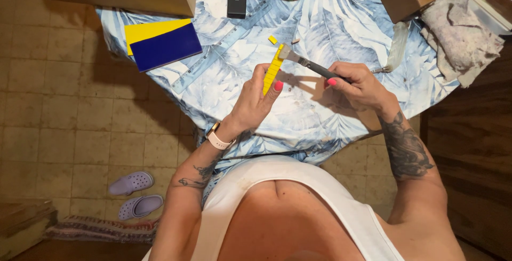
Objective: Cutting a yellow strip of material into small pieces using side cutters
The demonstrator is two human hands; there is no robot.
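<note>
Left hand point(255, 98) pinches a long, thin yellow strip point(273, 70), scored into little squares. Right hand point(358, 86) grips a nipper point(304, 62), its head on the strip's 12 o'clock end, one cut chip point(272, 39) just beyond.

A floor of square beige tiles point(64, 106) fills the left half of the frame, dim and yellowish under warm indoor light. A round desk under a pale blue leaf-print cloth point(330, 21) takes up the upper middle. At the lower left a pair of lilac foam clogs point(136, 194) sits on the tiles, just above a striped woven rug point(101, 229). Dark brown wooden boards point(469, 175) run down the right edge
</note>
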